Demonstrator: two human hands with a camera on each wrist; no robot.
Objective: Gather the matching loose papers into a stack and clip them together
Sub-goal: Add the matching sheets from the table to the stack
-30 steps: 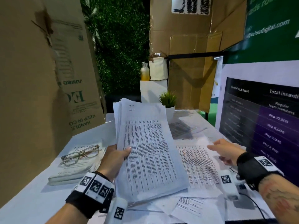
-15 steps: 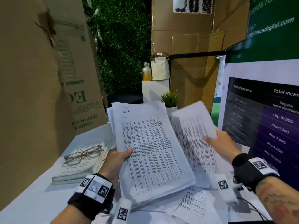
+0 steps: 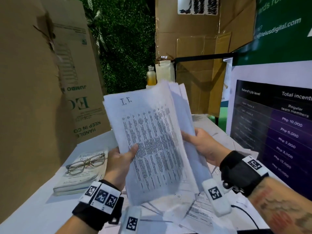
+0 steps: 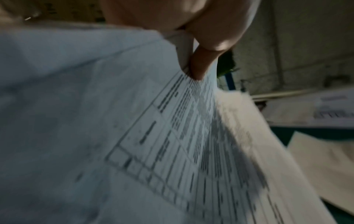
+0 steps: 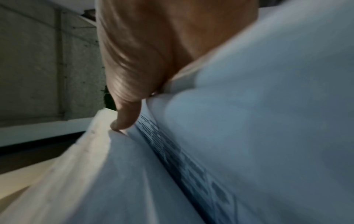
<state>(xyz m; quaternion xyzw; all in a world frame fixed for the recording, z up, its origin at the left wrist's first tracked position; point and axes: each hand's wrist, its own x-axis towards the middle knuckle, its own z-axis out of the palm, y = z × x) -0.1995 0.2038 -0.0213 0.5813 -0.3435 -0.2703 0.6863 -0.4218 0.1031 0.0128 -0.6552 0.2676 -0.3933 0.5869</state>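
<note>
While the left hand [image 3: 118, 163] pinches the stack of printed sheets [image 3: 152, 149] at its left edge, thumb curled over the top page marked "I.T.", the right hand [image 3: 202, 146] now closes on the stack's right edge, thumb on top and fingers behind. Half a second ago it carried a separate sheet beside the stack; that sheet now sits against the stack. The stack is raised above the loose papers [image 3: 199, 211] on the table [image 3: 33, 217]. Judgement: gathering continues; no clip in view.

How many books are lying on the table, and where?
1. The book lies on the table left of the left hand, with glasses on it. Papers may hide others.
</note>
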